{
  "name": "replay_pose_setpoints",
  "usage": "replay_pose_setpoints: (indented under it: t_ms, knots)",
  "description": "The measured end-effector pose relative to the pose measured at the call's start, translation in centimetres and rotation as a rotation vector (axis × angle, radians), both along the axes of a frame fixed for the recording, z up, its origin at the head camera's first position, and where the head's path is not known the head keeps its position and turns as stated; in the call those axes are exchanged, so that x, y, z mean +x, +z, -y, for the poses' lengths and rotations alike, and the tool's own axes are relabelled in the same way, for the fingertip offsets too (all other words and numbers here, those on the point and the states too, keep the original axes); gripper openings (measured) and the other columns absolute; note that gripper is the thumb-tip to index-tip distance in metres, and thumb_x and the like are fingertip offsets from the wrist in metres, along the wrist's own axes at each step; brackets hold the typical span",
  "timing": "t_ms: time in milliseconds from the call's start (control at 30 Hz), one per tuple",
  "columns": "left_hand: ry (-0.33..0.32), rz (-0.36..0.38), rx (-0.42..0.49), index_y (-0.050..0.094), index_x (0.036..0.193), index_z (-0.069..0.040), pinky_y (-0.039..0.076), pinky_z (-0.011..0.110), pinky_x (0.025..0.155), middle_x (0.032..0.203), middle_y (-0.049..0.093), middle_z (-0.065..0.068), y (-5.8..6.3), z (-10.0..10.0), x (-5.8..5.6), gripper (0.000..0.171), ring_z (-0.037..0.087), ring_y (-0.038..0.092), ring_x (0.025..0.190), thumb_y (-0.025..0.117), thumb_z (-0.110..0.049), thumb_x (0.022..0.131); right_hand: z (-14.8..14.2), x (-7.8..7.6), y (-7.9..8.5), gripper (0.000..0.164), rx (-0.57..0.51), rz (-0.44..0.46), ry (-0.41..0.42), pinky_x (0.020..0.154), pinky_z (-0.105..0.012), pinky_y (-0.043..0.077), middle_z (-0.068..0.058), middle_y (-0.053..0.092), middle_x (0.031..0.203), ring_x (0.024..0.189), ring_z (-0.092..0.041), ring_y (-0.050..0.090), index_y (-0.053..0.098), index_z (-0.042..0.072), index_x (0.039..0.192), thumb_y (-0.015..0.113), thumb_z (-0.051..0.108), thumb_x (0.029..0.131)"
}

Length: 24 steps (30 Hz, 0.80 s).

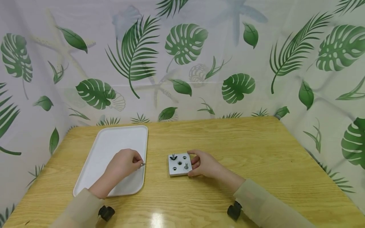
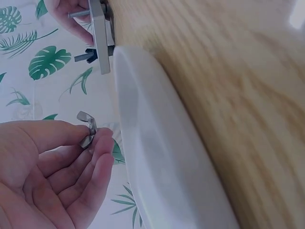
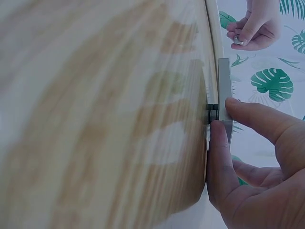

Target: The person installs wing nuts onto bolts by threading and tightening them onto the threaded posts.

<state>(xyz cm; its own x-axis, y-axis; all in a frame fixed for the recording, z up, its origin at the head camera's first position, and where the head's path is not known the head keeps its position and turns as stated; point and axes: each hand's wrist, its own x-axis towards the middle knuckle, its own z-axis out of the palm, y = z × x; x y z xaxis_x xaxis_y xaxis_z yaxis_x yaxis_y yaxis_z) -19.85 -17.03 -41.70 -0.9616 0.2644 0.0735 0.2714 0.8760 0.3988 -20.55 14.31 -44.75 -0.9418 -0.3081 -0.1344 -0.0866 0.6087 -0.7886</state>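
My left hand point(image 1: 123, 163) pinches a small silver wing nut point(image 2: 88, 128) between thumb and fingers, above the right rim of the white tray point(image 1: 119, 129). To its right, a square metal plate point(image 1: 179, 172) with several holes sits on the table. A black wing nut point(image 1: 173, 158) is on the bolt at the plate's far left. A second bolt point(image 1: 186, 165) stands bare at the near right. My right hand point(image 1: 206, 164) holds the plate by its right side. Dark bolt heads point(image 3: 212, 113) show under the plate in the right wrist view.
The wooden table point(image 1: 242, 139) bears the tray at left and the plate near the middle. A leaf-printed cloth point(image 1: 182, 69) hangs behind and at both sides. Each sleeve has a black wrist mount point(image 1: 106, 213) near its cuff.
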Motion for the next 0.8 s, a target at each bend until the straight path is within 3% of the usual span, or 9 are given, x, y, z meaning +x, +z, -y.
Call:
replay_pose_setpoints:
  t_ms: [800]
  knots:
    - [0.006,0.011,0.073,0.082,0.093,-0.010,0.050,0.026,0.063,0.081,0.076,-0.001,1.3,-5.8,-1.5,0.010,0.011,0.062,0.069,0.075,-0.013,0.099,0.0,0.0,0.2,0.085,-0.003,0.000,0.002,0.083,-0.031,0.059,-0.015,0.067,0.114,0.093,-0.017,0.070,0.049,-0.002,0.154,0.091,0.000,0.081]
